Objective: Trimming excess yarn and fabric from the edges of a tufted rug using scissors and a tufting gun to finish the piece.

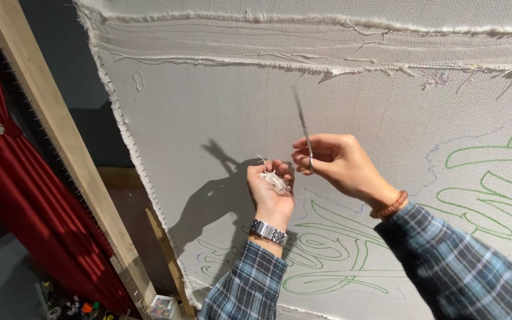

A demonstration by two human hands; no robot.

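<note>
Plaid-sleeved left hand [271, 189] cups fluffy white yarn scraps [275, 181]; right hand [339, 163] pinches slim metal scissors [303, 130] before coarse woven grey cloth [208, 118].

Both hands before stretched cloth [220, 118]; left hand [271, 189] left of right hand [339, 163]; wooden frame [60, 136] far left.

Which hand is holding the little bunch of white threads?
The left hand, the one wearing the silver watch. The right hand, with the bead bracelet, pinches thin scissors instead.
</note>
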